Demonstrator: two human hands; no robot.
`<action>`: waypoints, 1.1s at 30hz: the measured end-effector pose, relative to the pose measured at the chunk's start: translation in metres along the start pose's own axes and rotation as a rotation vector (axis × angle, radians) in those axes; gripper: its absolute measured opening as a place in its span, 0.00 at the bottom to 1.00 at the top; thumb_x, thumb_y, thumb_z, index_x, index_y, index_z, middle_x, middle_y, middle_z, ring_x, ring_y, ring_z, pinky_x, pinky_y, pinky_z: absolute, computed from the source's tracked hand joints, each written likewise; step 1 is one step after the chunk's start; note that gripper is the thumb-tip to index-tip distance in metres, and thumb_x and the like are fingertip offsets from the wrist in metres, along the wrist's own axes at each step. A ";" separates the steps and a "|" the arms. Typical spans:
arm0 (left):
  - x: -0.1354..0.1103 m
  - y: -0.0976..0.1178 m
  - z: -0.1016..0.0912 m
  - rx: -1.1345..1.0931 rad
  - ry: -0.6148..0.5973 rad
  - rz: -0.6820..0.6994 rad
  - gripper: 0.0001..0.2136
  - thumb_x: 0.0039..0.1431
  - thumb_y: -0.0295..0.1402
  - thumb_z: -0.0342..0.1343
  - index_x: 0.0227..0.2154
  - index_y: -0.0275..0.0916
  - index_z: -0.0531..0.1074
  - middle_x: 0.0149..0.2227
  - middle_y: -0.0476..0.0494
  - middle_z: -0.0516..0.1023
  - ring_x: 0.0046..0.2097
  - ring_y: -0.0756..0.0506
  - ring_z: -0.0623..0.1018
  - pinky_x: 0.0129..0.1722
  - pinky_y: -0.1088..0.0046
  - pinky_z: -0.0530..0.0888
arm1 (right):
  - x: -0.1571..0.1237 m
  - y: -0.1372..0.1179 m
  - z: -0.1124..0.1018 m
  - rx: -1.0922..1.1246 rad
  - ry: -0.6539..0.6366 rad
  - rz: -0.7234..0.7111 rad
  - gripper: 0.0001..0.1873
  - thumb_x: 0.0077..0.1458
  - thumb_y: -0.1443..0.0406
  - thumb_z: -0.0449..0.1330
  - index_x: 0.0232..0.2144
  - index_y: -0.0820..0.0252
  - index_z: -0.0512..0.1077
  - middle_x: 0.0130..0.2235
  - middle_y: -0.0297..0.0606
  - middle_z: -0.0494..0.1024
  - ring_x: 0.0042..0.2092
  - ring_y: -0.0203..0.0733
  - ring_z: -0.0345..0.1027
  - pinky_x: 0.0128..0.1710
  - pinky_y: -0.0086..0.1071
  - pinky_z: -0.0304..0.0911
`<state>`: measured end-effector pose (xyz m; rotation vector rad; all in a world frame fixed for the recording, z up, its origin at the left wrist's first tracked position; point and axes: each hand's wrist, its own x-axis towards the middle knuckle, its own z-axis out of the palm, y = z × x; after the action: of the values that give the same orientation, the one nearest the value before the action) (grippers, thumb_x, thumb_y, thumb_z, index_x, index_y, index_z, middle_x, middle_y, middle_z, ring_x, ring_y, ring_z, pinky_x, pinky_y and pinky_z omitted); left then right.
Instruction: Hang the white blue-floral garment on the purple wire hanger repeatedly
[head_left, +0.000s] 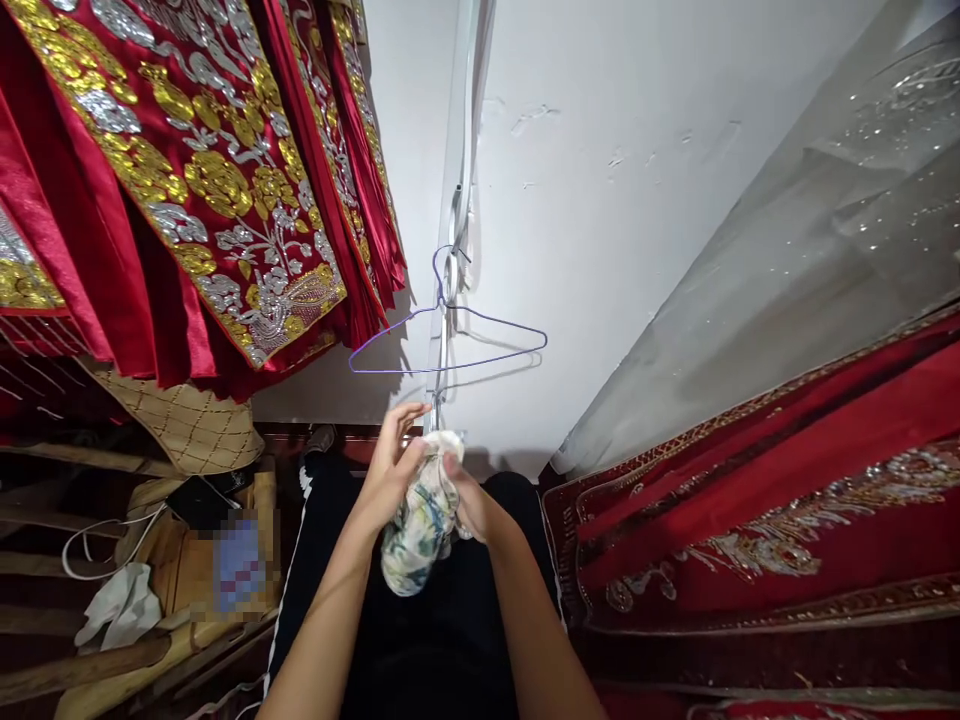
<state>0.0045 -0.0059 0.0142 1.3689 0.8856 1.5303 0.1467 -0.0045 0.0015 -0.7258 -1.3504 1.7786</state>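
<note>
A bunched floral-print cloth (422, 545), white with blue, green and yellow, is between my hands in front of my dark trousers. My left hand (391, 468) grips its upper left side with the thumb, while its other fingers reach up beside the slim metal fitting (435, 410). On the right side my right hand (469, 497) holds the cloth with its thumb on top and the other fingers hidden behind. Just above both hands, a purple wire hanger (450, 372) hangs from a hook on the pale upright strip (466, 120).
Red garments (225, 200) with gold and silver sequins hang at the left. Sheer white fabric (750, 250) and embroidered red cloth (750, 510) fill the right. A wooden chair (161, 560) at lower left carries a white cable (71, 560), crumpled tissue (124, 605) and a dark object (199, 500).
</note>
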 end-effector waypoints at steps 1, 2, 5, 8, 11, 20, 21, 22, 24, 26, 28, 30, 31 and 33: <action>-0.001 -0.008 -0.005 0.025 -0.062 -0.032 0.21 0.65 0.48 0.51 0.55 0.44 0.68 0.54 0.39 0.74 0.57 0.41 0.71 0.57 0.65 0.66 | -0.003 -0.010 -0.005 -0.093 -0.070 0.004 0.26 0.52 0.46 0.63 0.47 0.56 0.75 0.41 0.40 0.81 0.48 0.50 0.73 0.49 0.42 0.67; -0.002 -0.016 -0.011 0.071 -0.153 -0.093 0.21 0.66 0.50 0.46 0.53 0.42 0.70 0.51 0.39 0.75 0.55 0.40 0.72 0.55 0.65 0.67 | -0.004 -0.021 -0.012 -0.198 -0.122 0.004 0.24 0.48 0.52 0.68 0.45 0.57 0.76 0.40 0.39 0.81 0.46 0.51 0.74 0.47 0.41 0.68; -0.007 -0.035 -0.031 0.313 -0.448 -0.270 0.24 0.65 0.53 0.44 0.34 0.37 0.76 0.34 0.43 0.77 0.39 0.41 0.74 0.42 0.67 0.71 | 0.006 -0.058 -0.038 -0.460 -0.008 -0.067 0.13 0.43 0.63 0.69 0.35 0.60 0.77 0.34 0.38 0.80 0.37 0.48 0.74 0.38 0.38 0.69; -0.005 -0.038 -0.051 0.563 -0.511 -0.273 0.22 0.62 0.52 0.51 0.28 0.37 0.73 0.29 0.47 0.74 0.33 0.43 0.71 0.37 0.70 0.69 | 0.039 -0.086 -0.063 -0.548 0.370 -0.365 0.08 0.45 0.66 0.63 0.32 0.61 0.76 0.33 0.39 0.79 0.36 0.45 0.71 0.36 0.35 0.67; 0.006 -0.023 -0.065 0.628 -0.403 -0.200 0.17 0.61 0.48 0.53 0.33 0.38 0.74 0.33 0.48 0.74 0.35 0.44 0.71 0.37 0.72 0.68 | 0.081 -0.092 -0.081 -0.560 0.527 -0.546 0.15 0.48 0.66 0.59 0.41 0.60 0.74 0.41 0.40 0.79 0.43 0.44 0.70 0.44 0.34 0.65; 0.031 -0.010 -0.118 0.838 -0.355 -0.228 0.17 0.58 0.44 0.57 0.20 0.38 0.70 0.21 0.49 0.69 0.26 0.47 0.67 0.29 0.75 0.65 | 0.077 -0.046 -0.116 -0.652 0.337 -0.285 0.07 0.49 0.64 0.55 0.25 0.61 0.72 0.28 0.34 0.75 0.32 0.41 0.66 0.34 0.31 0.58; 0.035 -0.014 -0.127 0.821 -0.329 -0.258 0.16 0.56 0.42 0.59 0.18 0.39 0.70 0.20 0.49 0.69 0.26 0.46 0.68 0.31 0.74 0.67 | 0.070 -0.046 -0.119 -0.670 0.308 -0.280 0.07 0.48 0.65 0.54 0.24 0.60 0.70 0.27 0.33 0.74 0.31 0.40 0.64 0.32 0.30 0.57; 0.040 -0.017 -0.134 0.773 -0.277 -0.274 0.14 0.54 0.40 0.61 0.17 0.40 0.71 0.21 0.47 0.71 0.29 0.44 0.71 0.34 0.73 0.69 | 0.064 -0.048 -0.121 -0.687 0.291 -0.275 0.06 0.48 0.66 0.54 0.23 0.60 0.69 0.27 0.32 0.73 0.31 0.39 0.63 0.31 0.29 0.55; 0.051 -0.015 -0.144 0.629 -0.138 -0.252 0.08 0.51 0.34 0.63 0.19 0.40 0.74 0.30 0.43 0.78 0.39 0.40 0.76 0.48 0.70 0.70 | 0.057 -0.051 -0.123 -0.703 0.312 -0.278 0.03 0.45 0.67 0.54 0.21 0.59 0.66 0.25 0.31 0.70 0.30 0.39 0.61 0.30 0.29 0.53; 0.062 -0.003 -0.145 0.545 -0.047 -0.181 0.04 0.48 0.31 0.64 0.22 0.41 0.76 0.43 0.40 0.79 0.52 0.37 0.73 0.61 0.68 0.62 | 0.056 -0.051 -0.121 -0.699 0.377 -0.309 0.03 0.43 0.68 0.54 0.20 0.58 0.64 0.23 0.30 0.67 0.30 0.38 0.59 0.30 0.29 0.52; 0.072 0.018 -0.139 0.566 -0.034 -0.084 0.06 0.47 0.32 0.65 0.20 0.41 0.74 0.51 0.40 0.76 0.58 0.35 0.69 0.66 0.66 0.56 | 0.056 -0.047 -0.115 -0.681 0.429 -0.338 0.03 0.42 0.68 0.53 0.20 0.58 0.63 0.23 0.30 0.66 0.30 0.38 0.58 0.30 0.29 0.52; 0.081 0.042 -0.126 0.662 -0.053 0.052 0.09 0.49 0.34 0.63 0.20 0.41 0.71 0.54 0.41 0.74 0.59 0.34 0.68 0.66 0.62 0.56 | 0.056 -0.040 -0.105 -0.663 0.449 -0.347 0.04 0.43 0.67 0.53 0.19 0.57 0.63 0.23 0.30 0.66 0.29 0.38 0.58 0.30 0.29 0.53; 0.085 0.053 -0.118 0.724 -0.076 0.127 0.08 0.51 0.35 0.62 0.22 0.41 0.71 0.54 0.40 0.73 0.59 0.34 0.68 0.65 0.61 0.58 | 0.054 -0.038 -0.098 -0.655 0.447 -0.345 0.04 0.43 0.67 0.53 0.19 0.57 0.64 0.22 0.30 0.66 0.29 0.38 0.58 0.30 0.29 0.53; 0.096 0.070 -0.102 0.865 -0.134 0.265 0.05 0.57 0.35 0.57 0.30 0.41 0.73 0.53 0.40 0.73 0.57 0.35 0.70 0.62 0.59 0.62 | 0.048 -0.036 -0.084 -0.644 0.384 -0.320 0.04 0.43 0.68 0.54 0.21 0.57 0.68 0.23 0.30 0.69 0.30 0.39 0.61 0.31 0.29 0.55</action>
<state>-0.1076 0.0622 0.0994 2.2434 1.4069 1.2484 0.1971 0.0850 0.0131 -1.0538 -1.6590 0.8865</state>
